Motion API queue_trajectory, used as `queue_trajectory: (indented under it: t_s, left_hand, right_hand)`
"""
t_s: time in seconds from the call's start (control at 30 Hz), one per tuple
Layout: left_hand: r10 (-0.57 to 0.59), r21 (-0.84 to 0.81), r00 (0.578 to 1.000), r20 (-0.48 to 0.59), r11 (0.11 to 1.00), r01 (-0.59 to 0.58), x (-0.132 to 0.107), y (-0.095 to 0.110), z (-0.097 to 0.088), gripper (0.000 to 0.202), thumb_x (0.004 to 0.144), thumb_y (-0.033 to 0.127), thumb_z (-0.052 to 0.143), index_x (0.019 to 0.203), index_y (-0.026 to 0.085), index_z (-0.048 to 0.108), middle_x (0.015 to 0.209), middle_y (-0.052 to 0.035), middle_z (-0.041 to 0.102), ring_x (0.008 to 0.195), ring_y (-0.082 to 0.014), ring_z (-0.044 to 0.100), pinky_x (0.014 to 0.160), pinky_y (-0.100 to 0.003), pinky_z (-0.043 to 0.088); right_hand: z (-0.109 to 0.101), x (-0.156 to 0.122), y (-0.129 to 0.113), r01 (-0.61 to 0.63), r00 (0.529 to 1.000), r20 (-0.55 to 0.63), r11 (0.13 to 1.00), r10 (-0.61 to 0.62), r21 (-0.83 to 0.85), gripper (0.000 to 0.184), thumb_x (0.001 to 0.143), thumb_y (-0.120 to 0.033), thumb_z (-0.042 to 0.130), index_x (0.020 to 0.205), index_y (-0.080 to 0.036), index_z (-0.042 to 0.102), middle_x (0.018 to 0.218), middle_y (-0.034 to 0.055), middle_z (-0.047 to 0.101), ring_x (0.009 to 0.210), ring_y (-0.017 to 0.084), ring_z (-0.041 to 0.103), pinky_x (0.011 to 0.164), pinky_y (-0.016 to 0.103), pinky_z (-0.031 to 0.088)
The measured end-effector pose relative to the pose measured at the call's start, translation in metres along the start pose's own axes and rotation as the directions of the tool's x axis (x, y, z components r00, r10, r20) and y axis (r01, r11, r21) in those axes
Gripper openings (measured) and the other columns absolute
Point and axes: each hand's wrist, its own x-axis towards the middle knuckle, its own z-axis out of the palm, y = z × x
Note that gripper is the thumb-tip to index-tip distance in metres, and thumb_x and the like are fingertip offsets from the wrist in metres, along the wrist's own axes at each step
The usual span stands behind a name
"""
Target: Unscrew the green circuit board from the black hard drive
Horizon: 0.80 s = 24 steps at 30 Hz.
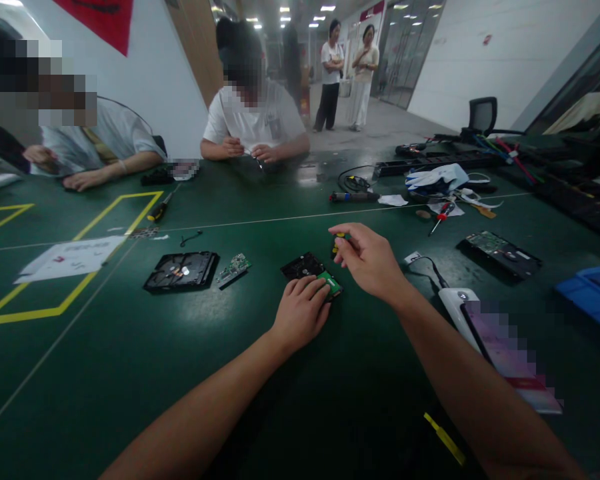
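My left hand (pixel 303 310) rests on a hard drive (pixel 303 265), its fingers curled over the near part and holding it against the table. A green circuit board (pixel 333 285) shows on the drive's right side beside my fingertips. Just above and to the right, my right hand (pixel 370 260) is closed around the black-and-yellow handle of a screwdriver (pixel 338 245). Its shaft cannot be made out. To the left lie a loose circuit board (pixel 234 269) and a larger black hard drive (pixel 181 271).
Another drive (pixel 501 255) lies at right, near a blue tray (pixel 595 293) and a white device (pixel 490 347). Beyond are a red screwdriver (pixel 443 217), gloves (pixel 437 179) and a dark cylindrical tool (pixel 354 197). A yellow strip (pixel 445 439) lies close by. Two people sit across the table.
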Motion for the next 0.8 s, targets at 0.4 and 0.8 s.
queue_trajectory:
  t_s: [0.4, 0.8]
  left_hand:
    - [-0.007, -0.012, 1.000, 0.007, 1.000, 0.007, 0.0006, 0.0005, -0.0010, 0.038, 0.099, 0.031, 0.057, 0.136, 0.025, 0.063, 0.140, -0.0088, 0.066, 0.133, -0.0320, 0.055, 0.108, -0.054, 0.044]
    - [-0.013, -0.005, 1.000, 0.016, 1.000, 0.013, 0.0011, 0.0010, -0.0016, 0.038, 0.100, 0.032, 0.056, 0.136, 0.023, 0.063, 0.141, -0.0079, 0.066, 0.134, -0.0317, 0.055, 0.109, -0.053, 0.044]
  right_hand:
    - [-0.0035, 0.0006, -0.0039, 0.069, 0.997, -0.025, 0.989, -0.072, -0.129, 0.022, 0.099, -0.030, 0.061, 0.120, -0.027, 0.069, 0.117, 0.0078, 0.064, 0.081, 0.018, 0.065, 0.073, 0.036, 0.055]
    - [-0.0035, 0.0008, -0.0060, 0.095, 0.995, -0.015, 0.985, -0.098, -0.143, 0.020, 0.100, -0.029, 0.058, 0.114, -0.026, 0.072, 0.114, 0.0071, 0.068, 0.086, 0.019, 0.066, 0.075, 0.037, 0.053]
